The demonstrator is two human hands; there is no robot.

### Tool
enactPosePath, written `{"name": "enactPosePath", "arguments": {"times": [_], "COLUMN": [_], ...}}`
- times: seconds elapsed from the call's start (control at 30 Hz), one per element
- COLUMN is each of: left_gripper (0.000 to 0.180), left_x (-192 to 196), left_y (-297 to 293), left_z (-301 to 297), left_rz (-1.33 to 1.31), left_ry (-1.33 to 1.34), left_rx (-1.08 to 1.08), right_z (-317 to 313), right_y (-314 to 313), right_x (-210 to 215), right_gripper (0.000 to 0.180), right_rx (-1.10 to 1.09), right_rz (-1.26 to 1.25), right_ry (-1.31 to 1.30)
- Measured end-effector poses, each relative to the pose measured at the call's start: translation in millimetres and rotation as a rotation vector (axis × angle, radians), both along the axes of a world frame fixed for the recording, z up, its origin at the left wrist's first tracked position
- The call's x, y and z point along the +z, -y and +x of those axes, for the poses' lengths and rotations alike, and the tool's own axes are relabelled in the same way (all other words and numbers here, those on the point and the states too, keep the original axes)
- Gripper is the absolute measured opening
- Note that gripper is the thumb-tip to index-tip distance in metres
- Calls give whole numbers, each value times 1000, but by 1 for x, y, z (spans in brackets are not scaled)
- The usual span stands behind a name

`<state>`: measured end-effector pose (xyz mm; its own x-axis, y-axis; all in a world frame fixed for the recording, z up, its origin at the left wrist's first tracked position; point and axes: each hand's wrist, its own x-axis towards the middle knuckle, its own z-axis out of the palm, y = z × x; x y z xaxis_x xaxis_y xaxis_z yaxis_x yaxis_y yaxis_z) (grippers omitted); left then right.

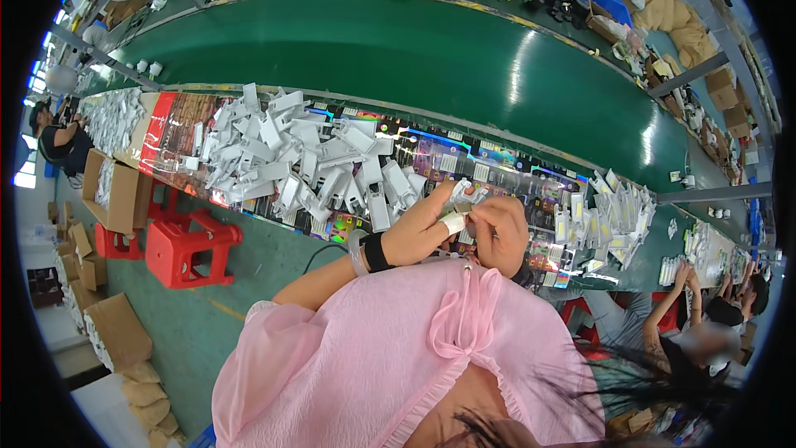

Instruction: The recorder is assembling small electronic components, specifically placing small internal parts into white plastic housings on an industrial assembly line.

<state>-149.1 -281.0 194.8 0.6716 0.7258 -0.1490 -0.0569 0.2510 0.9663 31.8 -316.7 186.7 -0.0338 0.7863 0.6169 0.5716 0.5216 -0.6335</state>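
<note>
Close in front of my chest, both hands meet around a small white plastic part. My left hand is closed on it, with white tape wrapped around one finger and a black band on the wrist. My right hand pinches at the same part from the other side, its fingertips bent in. Fingers cover much of the part, so its full shape is hidden. To the left of my hands lies a large heap of white plastic housings. On the right is a smaller pile of white pieces with yellow strips.
Colourful printed sheets cover the bench. Beyond it runs a wide green conveyor belt. Red stools and cardboard boxes stand at left. Co-workers sit at far left and right. A metal post juts in at right.
</note>
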Motion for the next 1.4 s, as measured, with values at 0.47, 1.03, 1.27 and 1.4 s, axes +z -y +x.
{"name": "enactPosePath", "arguments": {"times": [0.47,1.03,1.27,1.4], "left_gripper": [46,40,37,37], "left_x": [7,-13,-9,-12], "left_y": [2,9,11,12], "left_z": [1,5,5,3], "left_rz": [90,322,265,213], "left_ry": [109,82,-22,-55], "left_rx": [93,245,288,299], "right_z": [-3,-14,-17,-18], "right_y": [-2,5,6,5], "right_x": [4,1,-9,-12], "right_gripper": [19,21,21,21], "right_rx": [-49,-42,-55,-48], "right_rz": [34,73,62,48], "right_ry": [104,82,42,31]}}
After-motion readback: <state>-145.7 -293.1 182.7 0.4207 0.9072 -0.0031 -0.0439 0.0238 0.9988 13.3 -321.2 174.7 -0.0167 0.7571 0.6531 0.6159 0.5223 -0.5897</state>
